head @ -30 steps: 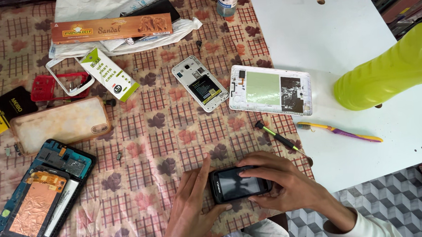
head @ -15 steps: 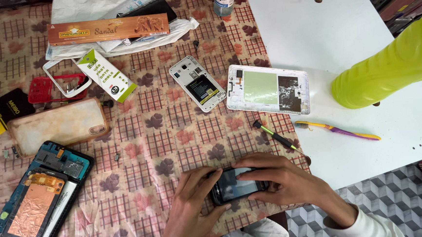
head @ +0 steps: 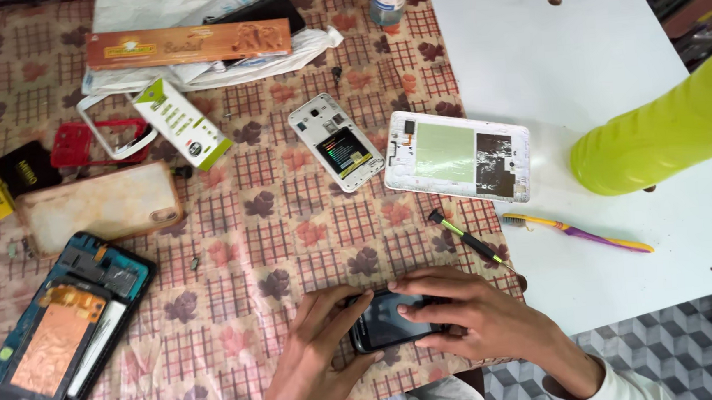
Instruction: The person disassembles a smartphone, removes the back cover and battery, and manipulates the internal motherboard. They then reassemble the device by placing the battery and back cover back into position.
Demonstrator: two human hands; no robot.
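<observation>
Head view: small dark phone (head: 392,321) held flat at near edge of desk (head: 292,229), on patterned cloth. Left hand (head: 316,363) curled around its left end, fingers pressed on it. Right hand (head: 470,316) clasped over its right side, fingers along top edge. Green-handled screwdriver (head: 465,238) seen just beyond; opened white phone (head: 337,142) farther up.

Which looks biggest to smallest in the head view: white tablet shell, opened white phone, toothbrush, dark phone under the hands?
1. White tablet shell
2. Opened white phone
3. Toothbrush, long but thin

Dark phone: unranked, as the left hand and right hand partly cover it.
</observation>
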